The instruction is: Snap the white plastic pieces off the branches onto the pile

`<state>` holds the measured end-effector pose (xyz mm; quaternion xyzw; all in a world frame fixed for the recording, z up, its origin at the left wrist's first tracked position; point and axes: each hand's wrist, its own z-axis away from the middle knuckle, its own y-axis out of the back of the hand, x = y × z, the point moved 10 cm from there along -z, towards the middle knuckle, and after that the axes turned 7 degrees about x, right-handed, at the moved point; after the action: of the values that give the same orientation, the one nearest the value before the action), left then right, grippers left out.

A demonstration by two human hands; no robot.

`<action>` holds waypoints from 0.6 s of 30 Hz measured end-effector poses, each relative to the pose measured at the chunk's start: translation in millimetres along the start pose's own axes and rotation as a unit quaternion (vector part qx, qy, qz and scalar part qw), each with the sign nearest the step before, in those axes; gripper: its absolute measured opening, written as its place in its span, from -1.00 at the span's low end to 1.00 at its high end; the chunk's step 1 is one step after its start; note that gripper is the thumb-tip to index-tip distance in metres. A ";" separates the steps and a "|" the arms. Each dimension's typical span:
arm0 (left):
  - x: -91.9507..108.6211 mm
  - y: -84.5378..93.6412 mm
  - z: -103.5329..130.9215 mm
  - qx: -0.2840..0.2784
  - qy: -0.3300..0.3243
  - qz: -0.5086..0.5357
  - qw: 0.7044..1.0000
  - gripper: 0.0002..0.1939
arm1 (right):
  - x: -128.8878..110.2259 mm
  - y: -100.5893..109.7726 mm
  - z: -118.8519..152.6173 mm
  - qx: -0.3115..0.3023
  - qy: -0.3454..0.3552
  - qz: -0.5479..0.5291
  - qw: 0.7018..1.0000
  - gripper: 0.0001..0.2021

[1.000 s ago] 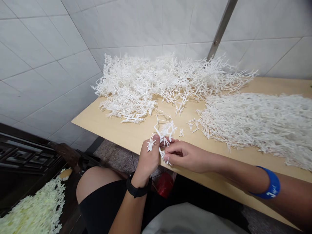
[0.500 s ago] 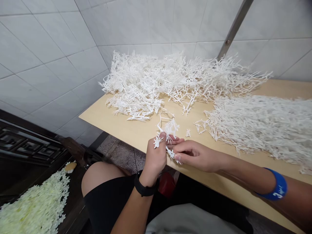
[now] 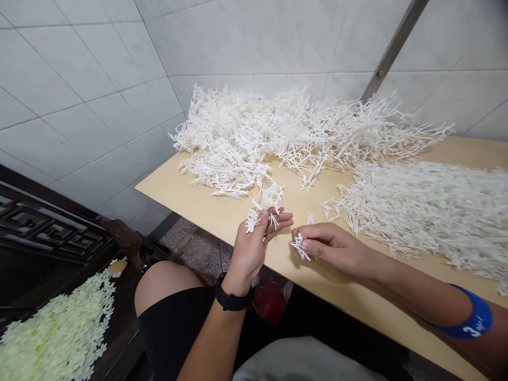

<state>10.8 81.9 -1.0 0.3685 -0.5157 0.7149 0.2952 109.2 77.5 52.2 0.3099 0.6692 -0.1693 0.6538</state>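
Observation:
My left hand pinches a branched white plastic stem between thumb and fingers, its other fingers stretched out behind. Some thin sprigs of that stem stick out on both sides of the thumb. My right hand is closed on a small white plastic sprig, held apart from the left hand above the front of the table. Behind my hands lies a tangled heap of white branched stems. To the right spreads a flatter pile of small white sprigs.
The light wooden table stands against a tiled wall, with a metal bar rising at the back. Pale yellow-green plastic petals lie on dark wooden furniture at lower left. Something red shows below the table edge.
My right hand has moved right, away from the left hand, with a small sprig in its fingers. The left hand keeps the branched stem. The view has shifted slightly.

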 end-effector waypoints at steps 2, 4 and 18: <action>-0.2 -1.1 -0.1 -0.009 0.003 0.004 1.000 -0.60 | 2.5 5.5 -2.1 0.018 -0.013 0.021 1.000 -0.48; -0.1 0.9 -0.6 0.000 0.006 0.011 1.000 -0.64 | 4.9 12.2 -4.0 0.037 -0.027 0.052 0.998 -0.49; 2.3 10.0 -1.1 0.051 0.001 0.045 0.998 -0.76 | 9.7 90.3 -1.7 0.127 -0.076 0.443 0.884 -0.60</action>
<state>1.2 80.1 -4.5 0.3583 -0.4943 0.7535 0.2441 165.7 148.2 58.9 0.6405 0.3834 0.0314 0.6647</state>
